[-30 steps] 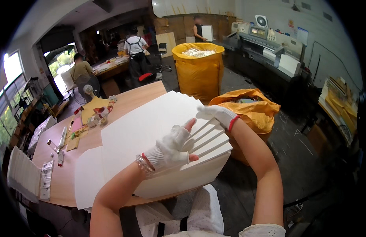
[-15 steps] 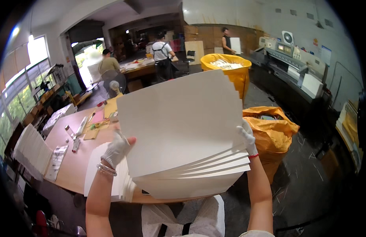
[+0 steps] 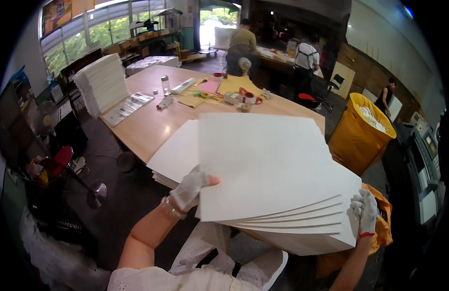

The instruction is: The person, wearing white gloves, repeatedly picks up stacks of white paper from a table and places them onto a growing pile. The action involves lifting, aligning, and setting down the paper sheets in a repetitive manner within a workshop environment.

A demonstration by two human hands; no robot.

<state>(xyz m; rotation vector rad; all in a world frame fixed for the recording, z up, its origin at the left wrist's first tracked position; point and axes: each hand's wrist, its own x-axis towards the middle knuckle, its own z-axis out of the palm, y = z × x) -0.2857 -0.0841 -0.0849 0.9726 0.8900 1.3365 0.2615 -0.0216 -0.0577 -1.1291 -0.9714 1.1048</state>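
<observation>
Between left grip [image 3: 191, 186], pinching their edge, and right grip [image 3: 365, 211], its hold unclear, lie fanned white sheets [image 3: 268, 165].

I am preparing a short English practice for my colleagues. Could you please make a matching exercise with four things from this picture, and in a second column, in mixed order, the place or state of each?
Things
1. left hand
2. right hand
3. large yellow bag
4. clear bottle

Places and states
A. stands beyond the table, filled with white scraps
B. at the right edge of the white sheets
C. stands upright on the table
D. at the left edge of the white sheets

Right pairs: 1-D, 2-B, 3-A, 4-C
</observation>
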